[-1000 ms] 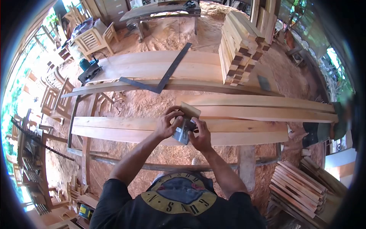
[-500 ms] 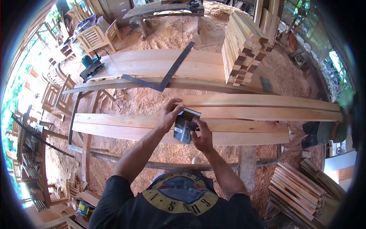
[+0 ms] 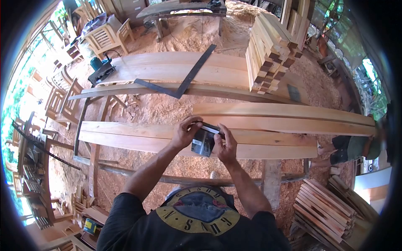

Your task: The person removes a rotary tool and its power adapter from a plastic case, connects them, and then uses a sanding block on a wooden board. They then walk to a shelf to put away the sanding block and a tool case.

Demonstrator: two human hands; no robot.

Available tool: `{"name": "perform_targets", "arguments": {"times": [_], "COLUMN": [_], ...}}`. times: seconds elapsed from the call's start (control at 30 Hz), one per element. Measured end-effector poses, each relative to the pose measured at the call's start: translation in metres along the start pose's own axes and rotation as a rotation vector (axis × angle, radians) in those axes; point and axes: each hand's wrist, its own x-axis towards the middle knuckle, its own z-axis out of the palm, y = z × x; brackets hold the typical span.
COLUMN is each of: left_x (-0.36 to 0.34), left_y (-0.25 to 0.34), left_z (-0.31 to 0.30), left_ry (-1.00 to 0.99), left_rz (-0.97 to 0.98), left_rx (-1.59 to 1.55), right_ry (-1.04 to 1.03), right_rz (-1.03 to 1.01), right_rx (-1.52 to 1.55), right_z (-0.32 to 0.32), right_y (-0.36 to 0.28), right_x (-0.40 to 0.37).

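Gripping a small dark box (image 3: 202, 144), the hands are just apart with it clamped between them: the left hand (image 3: 183, 133) pinches its upper left corner, the right hand (image 3: 226, 147) its right side. A pale strip shows at the box's upper edge; what is inside cannot be told. It is held above two lower boards (image 3: 272, 151), which lie side by side over a frame (image 3: 192, 181). Just beyond, two upper boards (image 3: 289, 111) reach right to another person (image 3: 356, 147). Farther out, a dark square (image 3: 194, 72) rests on a rail (image 3: 228, 90), one arm crossing wide boards (image 3: 159, 69) with a power tool (image 3: 101, 72) at their left end and a wood stack (image 3: 270, 54) at their right. Shavings (image 3: 155, 109) cover the floor. Wooden chairs (image 3: 106, 42) stand at left, a bench (image 3: 176, 10) at the back. Slats (image 3: 322, 209) are piled at lower right; a yellow container (image 3: 89, 226), contents hidden, sits at lower left.
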Motion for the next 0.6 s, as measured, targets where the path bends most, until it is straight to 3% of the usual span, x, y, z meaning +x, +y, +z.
{"name": "perform_targets", "arguments": {"times": [0.3, 0.5, 0.6], "left_x": [-0.001, -0.004, -0.009], "left_y": [0.008, 0.014, 0.013], "left_z": [-0.009, -0.01, -0.012], "left_ry": [-0.049, -0.053, -0.096], "left_rz": [0.22, 0.258, 0.181], "left_rx": [0.172, 0.208, 0.188], "right_ry": [-0.002, -0.046, -0.052], "right_rz": [-0.151, -0.196, -0.21], "right_rx": [-0.068, -0.129, -0.129], "right_z": [-0.002, -0.006, -0.005], "right_y": [-0.002, -0.014, -0.013], "right_x": [0.008, 0.01, 0.011]}}
